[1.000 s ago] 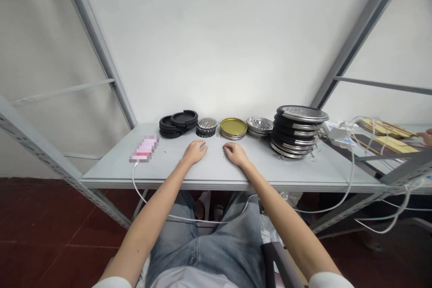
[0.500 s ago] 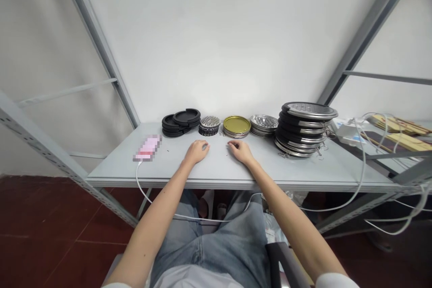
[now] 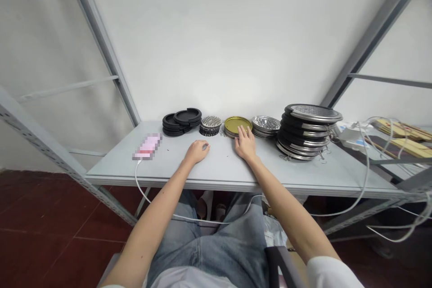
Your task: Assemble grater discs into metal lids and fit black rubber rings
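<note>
My right hand [image 3: 246, 145], fingers spread, reaches to the front right edge of a stack topped by a gold round lid [image 3: 236, 123]. Its fingertips overlap the rim; a firm grip is not visible. My left hand [image 3: 197, 151] rests on the grey table [image 3: 216, 166] with its fingers loosely curled in, and I see nothing in it. Beyond that hand stands a small stack of round metal discs with spiky or perforated tops [image 3: 211, 122]. Right of the gold lid sits a pile of silver grater-like discs [image 3: 266, 123].
Black rings or round trays [image 3: 182, 121] lie at the back left. A tall stack of black-and-silver rimmed discs [image 3: 305, 132] stands at the right, with wire clips around its base. A phone [image 3: 147, 146] trails a white cable [image 3: 137, 180]. Metal posts [image 3: 101, 40] frame the table.
My right hand has moved forward and slightly right, from the bare tabletop to the gold lid, and its fingers have opened out. The left hand stays in place.
</note>
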Demonstrator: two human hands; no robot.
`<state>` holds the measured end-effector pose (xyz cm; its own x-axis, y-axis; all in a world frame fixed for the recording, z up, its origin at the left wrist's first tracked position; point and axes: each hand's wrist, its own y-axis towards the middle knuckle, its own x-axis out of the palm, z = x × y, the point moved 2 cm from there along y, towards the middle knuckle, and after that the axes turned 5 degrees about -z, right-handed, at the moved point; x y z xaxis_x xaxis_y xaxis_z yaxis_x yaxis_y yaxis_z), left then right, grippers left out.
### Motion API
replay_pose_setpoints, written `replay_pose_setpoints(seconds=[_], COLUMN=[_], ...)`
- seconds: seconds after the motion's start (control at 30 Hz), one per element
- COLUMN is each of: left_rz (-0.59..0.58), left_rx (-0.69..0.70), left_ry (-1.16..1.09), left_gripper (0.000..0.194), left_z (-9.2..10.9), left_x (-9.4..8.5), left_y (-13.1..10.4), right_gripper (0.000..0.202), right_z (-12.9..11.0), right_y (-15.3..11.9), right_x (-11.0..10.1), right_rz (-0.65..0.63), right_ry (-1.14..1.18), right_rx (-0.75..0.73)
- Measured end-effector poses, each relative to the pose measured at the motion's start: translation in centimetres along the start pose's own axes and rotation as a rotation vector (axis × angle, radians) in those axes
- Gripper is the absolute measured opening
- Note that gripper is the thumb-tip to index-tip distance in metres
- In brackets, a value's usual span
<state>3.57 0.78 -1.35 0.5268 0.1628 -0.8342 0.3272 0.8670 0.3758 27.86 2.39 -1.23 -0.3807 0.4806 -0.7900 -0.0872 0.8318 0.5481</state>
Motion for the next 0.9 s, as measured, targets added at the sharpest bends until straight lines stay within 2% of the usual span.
replay_pose_setpoints(seconds=[0.13, 0.5, 0.73, 0.9], left_rz=[0.005, -0.008, 0.001, 0.004], left_rx=[0.004, -0.014, -0.005, -0.002], left_ry=[0.004, -0.014, -0.017, -0.017], left_gripper=[0.023, 0.023, 0.023, 0.023], left_z=[0.0, 0.2, 0.2, 0.1], left_x=[-0.1, -0.4, -0.5, -0.3], left_y=[-0.1, -0.2, -0.1, 0.0], right_gripper=[0.053, 0.035, 0.033, 0.029], right_z=[0.4, 1.2, 1.1, 1.3], right_y=[-0.1, -0.1, 0.0, 0.1], right_x=[0.8, 0.0, -0.1, -0.1], right_rz=[-0.083, 0.103, 0.092, 0.077], right_ry=[-0.022, 0.176, 0.095, 0.120], right_rx=[0.023, 0.047, 0.064, 0.043])
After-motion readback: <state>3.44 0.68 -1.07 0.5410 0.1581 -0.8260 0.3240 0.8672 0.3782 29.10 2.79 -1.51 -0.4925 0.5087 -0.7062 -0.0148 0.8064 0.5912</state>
